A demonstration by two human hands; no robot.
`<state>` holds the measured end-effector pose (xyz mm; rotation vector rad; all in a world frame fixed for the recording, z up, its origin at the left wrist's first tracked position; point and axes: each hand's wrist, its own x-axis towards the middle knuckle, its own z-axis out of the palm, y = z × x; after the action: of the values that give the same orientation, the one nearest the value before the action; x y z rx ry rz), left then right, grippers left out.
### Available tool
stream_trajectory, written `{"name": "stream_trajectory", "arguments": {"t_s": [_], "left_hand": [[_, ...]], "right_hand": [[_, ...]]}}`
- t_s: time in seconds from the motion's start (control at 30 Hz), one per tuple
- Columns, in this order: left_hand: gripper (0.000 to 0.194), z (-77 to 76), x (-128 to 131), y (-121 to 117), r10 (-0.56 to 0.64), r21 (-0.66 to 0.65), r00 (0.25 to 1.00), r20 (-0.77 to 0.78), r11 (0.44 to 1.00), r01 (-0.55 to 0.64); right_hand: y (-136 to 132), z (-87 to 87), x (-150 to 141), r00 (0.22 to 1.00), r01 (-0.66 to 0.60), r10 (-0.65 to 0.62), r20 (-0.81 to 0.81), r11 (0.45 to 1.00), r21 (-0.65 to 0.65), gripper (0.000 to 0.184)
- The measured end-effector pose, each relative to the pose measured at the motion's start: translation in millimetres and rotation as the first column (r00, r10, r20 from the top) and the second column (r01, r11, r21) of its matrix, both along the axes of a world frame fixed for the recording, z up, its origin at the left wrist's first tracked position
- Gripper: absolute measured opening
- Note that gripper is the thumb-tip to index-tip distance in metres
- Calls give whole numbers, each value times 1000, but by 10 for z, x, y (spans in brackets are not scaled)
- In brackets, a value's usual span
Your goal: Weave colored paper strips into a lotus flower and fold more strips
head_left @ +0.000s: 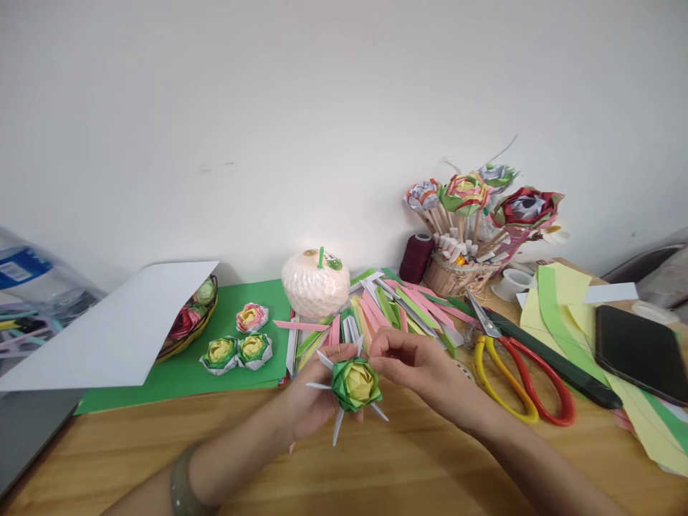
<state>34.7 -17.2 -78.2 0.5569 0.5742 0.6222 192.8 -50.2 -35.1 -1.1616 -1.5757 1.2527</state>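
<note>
Flower (pixel 357 384) in both hands (pixel 317 390) (pixel 416 362); stemmed blooms (pixel 466 192) in basket (pixel 456 278).

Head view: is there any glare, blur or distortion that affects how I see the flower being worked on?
Head view: no strong glare on the paper flower, its folds slightly soft but readable; dim, soft shadow on the table; the wall is brightest just above the white ornament; wide-lens stretch towards the edges, where the plastic bottle looks smeared.
</note>
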Motion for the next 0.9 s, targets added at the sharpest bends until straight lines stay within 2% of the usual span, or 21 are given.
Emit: {"name": "stream_trajectory", "arguments": {"t_s": [0.1,0.23,0.3,0.37,0.43,0.57,0.73,0.9], "left_hand": [[20,32,-4,23,50,20,999,11,999,-51],[22,69,-26,53,84,68,996,18,994,-85],[23,71,-36,66,112,79,994,16,990,-113],[22,64,-41,75,180,100,984,13,978,-181],[19,58,-38,78,250,140,968,21,958,-250],[15,69,-20,72,280,195,957,72,937,-289],[14,97,-2,66,331,189,939,92,920,-343],[13,80,-3,71,394,265,917,59,880,-395]], "right_hand": [[19,4,-4,988,153,-154,-15,988,-23,19],[-17,-6,4,946,324,-322,-42,937,130,20],[-69,2,-2,945,323,-325,-32,917,232,19],[-122,17,-15,958,267,-286,15,912,311,18],[-155,30,-31,964,212,-255,80,911,353,20],[-144,18,-54,952,197,-270,147,903,381,21],[-80,-44,-60,944,215,-280,173,923,319,18],[-38,-91,-53,966,249,-254,54,964,94,16]]}}
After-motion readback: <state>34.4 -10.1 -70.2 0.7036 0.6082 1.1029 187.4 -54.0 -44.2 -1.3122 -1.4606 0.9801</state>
